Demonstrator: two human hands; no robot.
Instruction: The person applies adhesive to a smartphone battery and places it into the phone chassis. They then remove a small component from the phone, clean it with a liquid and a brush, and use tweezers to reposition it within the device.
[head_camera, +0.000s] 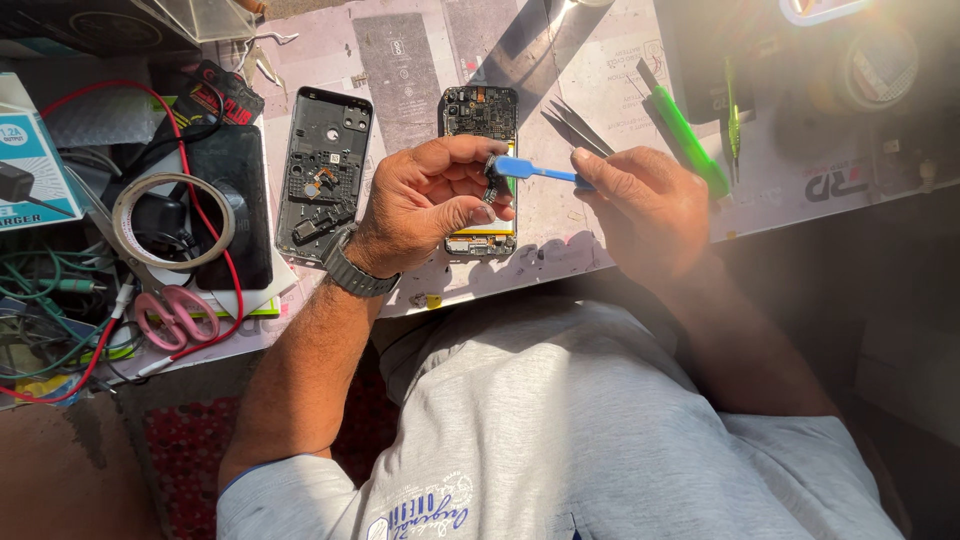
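While the left hand (430, 205) pinches a small dark part (492, 180) above the opened phone (480, 170), the right hand (640, 200) grips a blue pry tool (535, 170); a teal-and-white box (28, 165) sits at the counter's (600, 90) far left.

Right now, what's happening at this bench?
A person is working on an opened phone lying on the mat. The left hand pinches a small dark part above it, and the right hand holds a blue pry tool with its tip against that part. The phone's back cover lies to the left, tweezers and a green tool to the right.
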